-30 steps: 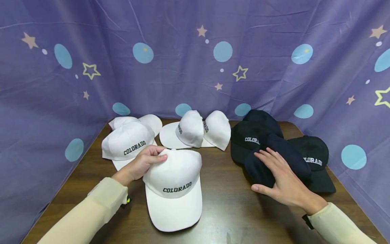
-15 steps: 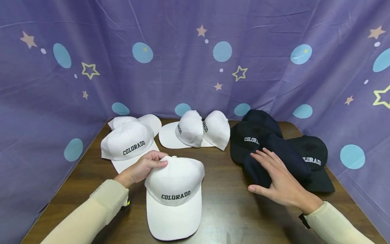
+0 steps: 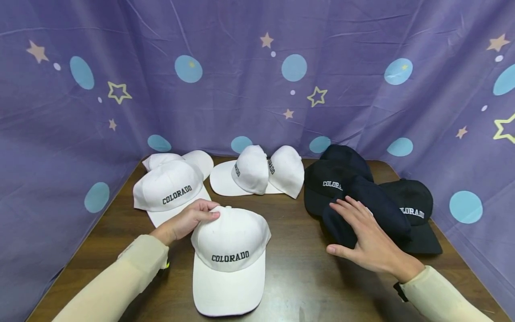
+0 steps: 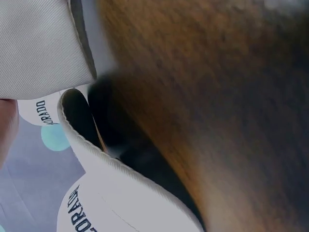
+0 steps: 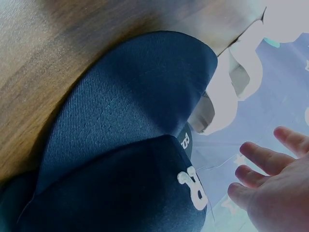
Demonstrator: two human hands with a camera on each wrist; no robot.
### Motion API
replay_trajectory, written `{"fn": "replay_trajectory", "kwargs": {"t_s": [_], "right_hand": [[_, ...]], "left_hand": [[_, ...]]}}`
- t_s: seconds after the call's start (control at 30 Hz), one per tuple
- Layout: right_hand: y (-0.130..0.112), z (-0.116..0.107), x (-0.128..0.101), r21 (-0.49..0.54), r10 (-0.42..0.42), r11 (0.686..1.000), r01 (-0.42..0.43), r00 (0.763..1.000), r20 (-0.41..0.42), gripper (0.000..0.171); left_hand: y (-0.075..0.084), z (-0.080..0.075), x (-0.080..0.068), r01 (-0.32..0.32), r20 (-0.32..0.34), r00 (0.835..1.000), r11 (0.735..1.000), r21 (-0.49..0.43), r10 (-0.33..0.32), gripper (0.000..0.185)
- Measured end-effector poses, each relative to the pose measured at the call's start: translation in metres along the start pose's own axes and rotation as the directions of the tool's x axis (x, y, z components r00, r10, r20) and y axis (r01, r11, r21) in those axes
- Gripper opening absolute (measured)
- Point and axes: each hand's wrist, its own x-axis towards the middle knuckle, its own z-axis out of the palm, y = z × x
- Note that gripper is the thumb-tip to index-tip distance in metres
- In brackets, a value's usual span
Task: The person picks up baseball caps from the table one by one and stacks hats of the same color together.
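Observation:
My left hand (image 3: 187,221) pinches the crown of a white cap (image 3: 231,281) between thumb and fingers. This cap's brim points towards me, and COLORADO is stitched in black on its front. In the left wrist view, part of the hand (image 4: 7,125) shows at the left edge beside white cap fabric (image 4: 41,48). My right hand (image 3: 372,243), fingers spread and fairly straight, is over a navy cap (image 3: 384,208). The right wrist view shows this hand (image 5: 277,183) apart from the navy cap's brim (image 5: 125,96); it holds nothing.
White caps (image 3: 165,183) overlap at the back left, and two more white caps (image 3: 253,172) stand at the back middle. On the right, dark caps (image 3: 410,197) lie bunched around the navy one. A purple patterned curtain (image 3: 249,80) surrounds the wooden table (image 3: 297,250).
My left hand has drawn the white cap slightly towards me, and its front has tipped lower. The right hand has shifted slightly left and stays over the navy cap.

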Motion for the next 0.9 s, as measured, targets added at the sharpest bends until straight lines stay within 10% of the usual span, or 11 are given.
{"fn": "replay_trajectory", "kwargs": {"t_s": [0.53, 0.9], "right_hand": [[0.0, 0.001, -0.001, 0.006, 0.023, 1.0, -0.023, 1.0, 0.003, 0.098], [0.002, -0.001, 0.0, 0.006, 0.06, 0.998, -0.06, 0.998, -0.008, 0.091]], "left_hand": [[0.003, 0.0, -0.002, -0.05, -0.149, 0.985, 0.971, 0.236, 0.087, 0.031], [0.003, 0.01, -0.003, -0.178, -0.302, 0.898, 0.892, 0.415, 0.32, 0.024]]}}
